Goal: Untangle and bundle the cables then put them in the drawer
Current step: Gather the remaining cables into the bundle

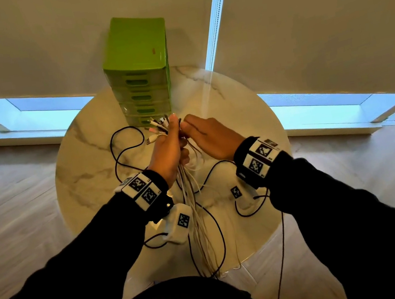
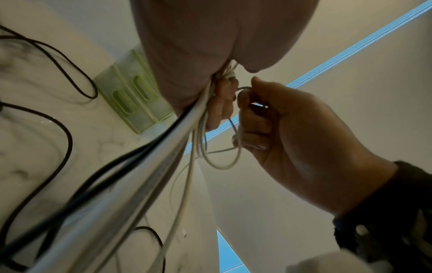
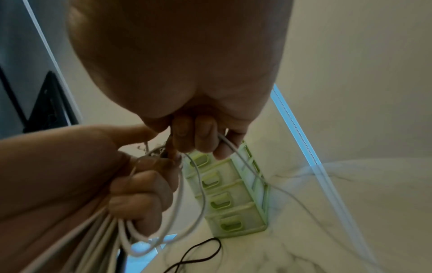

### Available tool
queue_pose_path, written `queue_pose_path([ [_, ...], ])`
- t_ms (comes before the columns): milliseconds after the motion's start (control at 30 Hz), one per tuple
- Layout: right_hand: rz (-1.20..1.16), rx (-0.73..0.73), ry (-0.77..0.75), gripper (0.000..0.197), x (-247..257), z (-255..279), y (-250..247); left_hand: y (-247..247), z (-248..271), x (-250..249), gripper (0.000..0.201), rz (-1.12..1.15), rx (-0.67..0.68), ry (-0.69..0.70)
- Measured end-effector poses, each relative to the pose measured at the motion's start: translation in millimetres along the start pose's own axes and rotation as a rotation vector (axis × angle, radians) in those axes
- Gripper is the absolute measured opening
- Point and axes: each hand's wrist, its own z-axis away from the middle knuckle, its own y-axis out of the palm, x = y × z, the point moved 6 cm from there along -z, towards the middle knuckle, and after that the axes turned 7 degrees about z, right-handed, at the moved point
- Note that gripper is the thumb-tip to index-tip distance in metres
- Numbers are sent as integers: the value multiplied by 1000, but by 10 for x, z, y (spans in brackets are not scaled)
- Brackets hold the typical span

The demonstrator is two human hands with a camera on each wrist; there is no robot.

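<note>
My left hand (image 1: 170,148) grips a bundle of white and black cables (image 1: 196,216) above the round marble table (image 1: 85,167). Their plug ends (image 1: 159,127) fan out past my fingers, and the rest hangs down toward my lap. My right hand (image 1: 204,132) is right beside it, fingers curled and pinching a thin white cable (image 3: 236,153) at the top of the bundle. In the left wrist view, my right hand (image 2: 268,118) holds a cable loop (image 2: 224,162). The green drawer unit (image 1: 140,73) stands behind the hands, all drawers closed.
A loose black cable (image 1: 124,150) loops on the table to the left of the hands. More black cable (image 1: 210,173) curls near my wrists. Window blinds hang behind the table, with wood floor on both sides.
</note>
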Motion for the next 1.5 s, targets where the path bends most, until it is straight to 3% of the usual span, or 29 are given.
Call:
queue_pose_path([
  [133,81,97,-134,24,57,87,149,-37,-35,-5,40,4,-12,-19],
  [267,162,138,-143,24,-59,217,225,-98,-79,19,34,-17,-92,9],
  [367,177,229,-59,35,-319,402,329,-195,-118,-33,28,50,-163,33],
  [467,78,314,85,30,-720,620,465,-288,-145,-136,28,67,-165,58],
  [567,41,296,160,32,-1008,730,453,-325,-152,-226,31,86,-164,93],
  [733,215,315,290,38,-1483,891,182,-272,-116,-365,33,128,-177,152],
  [833,208,205,391,43,-1582,986,-73,-177,-86,-376,32,165,-143,158],
  [967,155,-86,319,40,-1368,989,-423,129,-26,-269,32,121,-39,149],
  [1133,143,-218,319,24,-1309,1314,-551,702,139,7,32,35,138,104],
  [1233,-38,-428,401,13,-1364,1759,-702,1041,262,220,31,4,266,75],
  [1333,-169,-502,532,15,-1453,2150,-761,1323,423,436,30,-47,385,50],
  [1433,4,-287,896,39,-1827,2580,-640,1572,594,635,28,-89,475,18],
  [1500,266,-23,1146,80,-2057,2967,-486,1728,710,749,26,-120,535,3],
])
